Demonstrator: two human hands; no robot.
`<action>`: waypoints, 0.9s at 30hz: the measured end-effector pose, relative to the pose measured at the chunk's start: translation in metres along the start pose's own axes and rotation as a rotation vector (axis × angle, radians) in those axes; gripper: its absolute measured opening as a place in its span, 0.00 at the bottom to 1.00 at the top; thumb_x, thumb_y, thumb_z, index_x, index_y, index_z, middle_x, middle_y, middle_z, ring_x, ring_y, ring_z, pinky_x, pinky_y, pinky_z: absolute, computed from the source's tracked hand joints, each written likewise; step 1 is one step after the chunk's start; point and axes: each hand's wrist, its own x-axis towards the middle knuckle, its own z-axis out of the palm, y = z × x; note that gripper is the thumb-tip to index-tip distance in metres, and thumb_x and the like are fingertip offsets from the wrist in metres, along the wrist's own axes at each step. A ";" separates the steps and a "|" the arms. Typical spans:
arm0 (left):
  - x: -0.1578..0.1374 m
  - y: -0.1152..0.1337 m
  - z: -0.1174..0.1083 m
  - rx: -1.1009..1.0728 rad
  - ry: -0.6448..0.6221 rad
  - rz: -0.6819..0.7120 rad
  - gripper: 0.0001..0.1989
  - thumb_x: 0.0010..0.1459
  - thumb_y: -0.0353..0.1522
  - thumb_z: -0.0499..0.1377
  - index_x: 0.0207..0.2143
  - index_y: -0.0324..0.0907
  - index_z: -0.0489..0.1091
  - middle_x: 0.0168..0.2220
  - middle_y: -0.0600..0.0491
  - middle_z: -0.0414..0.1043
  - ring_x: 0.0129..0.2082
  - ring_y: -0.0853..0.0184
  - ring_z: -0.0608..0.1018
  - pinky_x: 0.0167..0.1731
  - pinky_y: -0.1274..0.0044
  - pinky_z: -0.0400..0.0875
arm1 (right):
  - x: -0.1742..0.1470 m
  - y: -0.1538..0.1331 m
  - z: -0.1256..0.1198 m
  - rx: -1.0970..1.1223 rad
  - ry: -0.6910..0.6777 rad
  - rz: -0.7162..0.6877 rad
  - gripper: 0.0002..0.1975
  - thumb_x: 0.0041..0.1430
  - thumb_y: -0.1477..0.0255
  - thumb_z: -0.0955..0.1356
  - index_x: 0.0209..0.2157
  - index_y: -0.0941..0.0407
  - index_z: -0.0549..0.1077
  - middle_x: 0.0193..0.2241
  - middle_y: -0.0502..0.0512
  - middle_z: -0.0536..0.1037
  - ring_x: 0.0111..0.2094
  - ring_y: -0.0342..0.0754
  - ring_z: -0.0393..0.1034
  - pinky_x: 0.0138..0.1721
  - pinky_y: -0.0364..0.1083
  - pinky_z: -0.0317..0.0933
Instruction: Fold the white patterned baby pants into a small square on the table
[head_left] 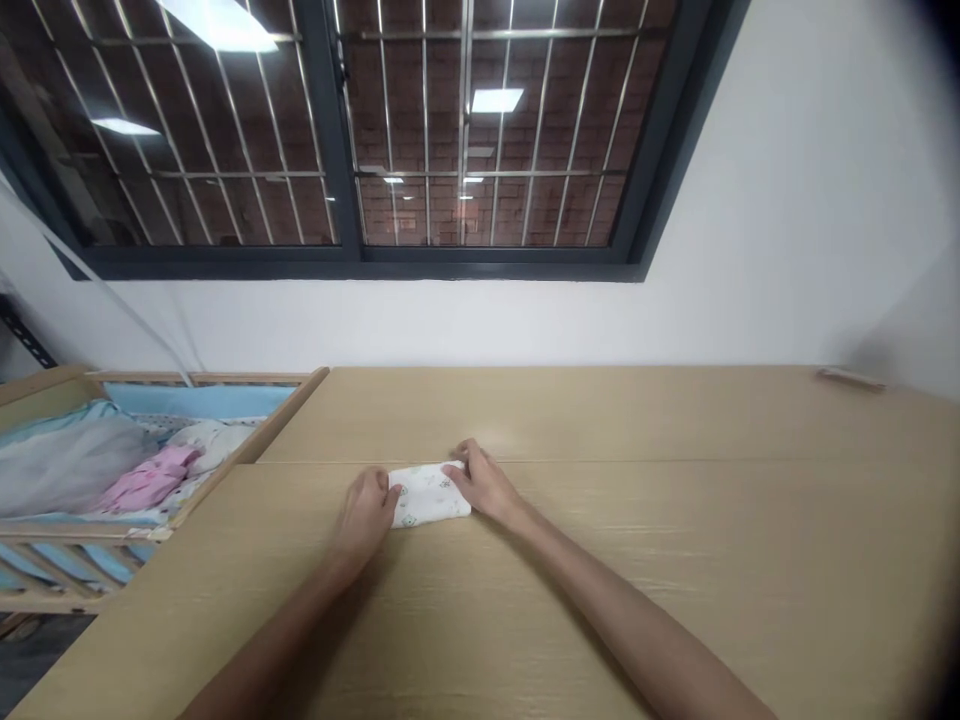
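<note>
Between my two hands is a small white cloth (425, 497) with a faint printed pattern, folded into a flat rectangle on the wooden tabletop (600, 580). My left hand (367, 510) grips the cloth's left edge, its thumb on top and the other fingers curled out of sight. At the upper right corner, my right hand (481, 482) pinches the cloth, with the thumb over the top face and the fingers at the far edge. Part of the cloth's right end is covered by that hand.
On the left stands a wooden crib (225, 475) holding a pale blanket (75, 465) and a pink cloth (150, 478). Behind the table are a white wall (487, 325) and a barred window (480, 262). A small flat object (851, 379) lies at the back right.
</note>
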 end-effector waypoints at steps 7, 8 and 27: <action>-0.031 0.029 0.037 0.201 -0.012 0.504 0.36 0.69 0.44 0.44 0.69 0.30 0.40 0.69 0.33 0.47 0.70 0.51 0.50 0.65 0.56 0.53 | -0.021 -0.022 0.009 -0.279 -0.156 -0.508 0.28 0.70 0.66 0.58 0.68 0.58 0.55 0.67 0.66 0.56 0.69 0.55 0.47 0.67 0.58 0.44; -0.034 0.030 0.043 0.232 -0.032 0.500 0.37 0.69 0.45 0.43 0.70 0.29 0.39 0.69 0.32 0.47 0.70 0.51 0.48 0.65 0.55 0.52 | -0.024 -0.021 0.012 -0.293 -0.215 -0.537 0.28 0.69 0.66 0.58 0.68 0.58 0.56 0.67 0.65 0.56 0.69 0.55 0.47 0.68 0.57 0.42; -0.038 -0.007 0.012 0.526 -0.109 0.649 0.35 0.69 0.47 0.45 0.65 0.28 0.55 0.66 0.32 0.53 0.68 0.48 0.57 0.62 0.59 0.58 | -0.026 -0.004 -0.022 -0.273 -0.349 -0.340 0.33 0.71 0.59 0.53 0.70 0.64 0.49 0.71 0.62 0.44 0.72 0.54 0.33 0.70 0.57 0.32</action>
